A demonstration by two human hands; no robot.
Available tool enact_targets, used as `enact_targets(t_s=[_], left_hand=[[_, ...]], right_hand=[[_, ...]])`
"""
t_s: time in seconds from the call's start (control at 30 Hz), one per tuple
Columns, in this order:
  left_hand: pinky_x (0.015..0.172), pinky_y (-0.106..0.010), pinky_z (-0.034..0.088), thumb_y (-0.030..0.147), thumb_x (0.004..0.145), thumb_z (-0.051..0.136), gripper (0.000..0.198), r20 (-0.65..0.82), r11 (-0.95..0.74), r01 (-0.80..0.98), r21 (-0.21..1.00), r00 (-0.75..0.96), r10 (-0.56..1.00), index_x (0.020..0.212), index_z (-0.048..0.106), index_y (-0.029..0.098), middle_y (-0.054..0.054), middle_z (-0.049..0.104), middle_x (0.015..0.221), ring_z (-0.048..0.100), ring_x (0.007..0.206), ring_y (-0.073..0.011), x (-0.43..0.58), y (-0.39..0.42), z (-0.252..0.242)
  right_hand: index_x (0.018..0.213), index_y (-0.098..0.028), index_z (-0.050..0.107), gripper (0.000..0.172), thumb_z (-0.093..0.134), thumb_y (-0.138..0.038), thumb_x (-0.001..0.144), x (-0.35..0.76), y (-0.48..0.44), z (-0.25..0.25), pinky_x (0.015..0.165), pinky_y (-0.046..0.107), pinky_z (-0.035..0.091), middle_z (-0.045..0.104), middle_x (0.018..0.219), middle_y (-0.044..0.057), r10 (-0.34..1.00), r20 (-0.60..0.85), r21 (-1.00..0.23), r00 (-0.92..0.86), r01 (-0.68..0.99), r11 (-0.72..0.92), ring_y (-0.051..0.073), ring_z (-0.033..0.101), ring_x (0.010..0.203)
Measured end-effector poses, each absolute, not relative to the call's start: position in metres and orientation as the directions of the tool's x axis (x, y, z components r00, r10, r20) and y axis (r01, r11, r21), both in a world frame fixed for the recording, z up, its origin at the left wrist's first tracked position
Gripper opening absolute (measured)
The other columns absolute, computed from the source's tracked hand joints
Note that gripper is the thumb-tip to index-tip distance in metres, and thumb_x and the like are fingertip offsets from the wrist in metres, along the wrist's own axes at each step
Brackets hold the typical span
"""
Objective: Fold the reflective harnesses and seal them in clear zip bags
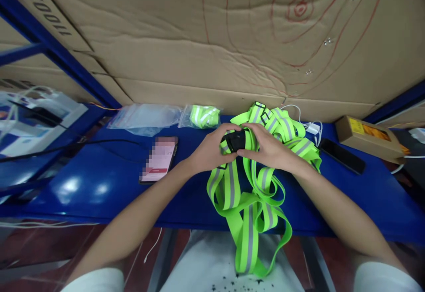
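My left hand and my right hand meet over the blue table, fingers closed around a black buckle on a neon-green reflective strap. Loops of the strap with a grey stripe hang below my hands and over the table's front edge towards my lap. Behind my right hand lies a pile of similar reflective straps with black adjusters. Part of the buckle is covered by my fingers.
Clear plastic bags and a bagged green strap lie along the cardboard backing. A lit phone is at left, a dark phone at right. A cardboard box and a white charger sit at right.
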State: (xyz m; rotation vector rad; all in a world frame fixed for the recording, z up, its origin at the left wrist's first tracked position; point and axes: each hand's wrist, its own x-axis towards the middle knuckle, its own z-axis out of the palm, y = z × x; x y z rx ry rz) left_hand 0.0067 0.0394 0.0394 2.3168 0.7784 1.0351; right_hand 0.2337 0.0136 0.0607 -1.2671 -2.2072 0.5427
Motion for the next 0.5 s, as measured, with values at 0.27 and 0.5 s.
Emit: enact_targets(t_s=[0.27, 0.5], left_hand=[[0.100, -0.032, 0.049, 0.016, 0.078, 0.070, 0.053, 0.431, -0.665, 0.291, 0.688, 0.574, 0.696, 0.128, 0.053, 0.021, -0.008, 0.061, 0.129, 0.063, 0.117, -0.0235, 0.003, 0.042, 0.040], [0.109, -0.036, 0.043, 0.014, 0.078, 0.067, 0.053, 0.380, -0.626, 0.257, 0.737, 0.607, 0.698, 0.128, 0.052, 0.020, -0.009, 0.058, 0.131, 0.056, 0.123, -0.0247, -0.001, 0.044, 0.046]], right_hand=[[0.138, -0.016, 0.047, 0.049, 0.051, -0.017, 0.089, 0.241, 0.014, 0.070, 0.090, 0.043, 0.053, 0.070, 0.118, 0.014, 0.933, 0.032, -0.515, -0.358, 0.794, 0.323, 0.031, 0.068, 0.105], [0.132, -0.016, 0.062, 0.050, 0.043, -0.006, 0.087, 0.252, 0.020, 0.077, 0.095, 0.044, 0.050, 0.069, 0.127, 0.016, 0.910, 0.199, -0.328, -0.364, 0.850, 0.412, 0.033, 0.066, 0.115]])
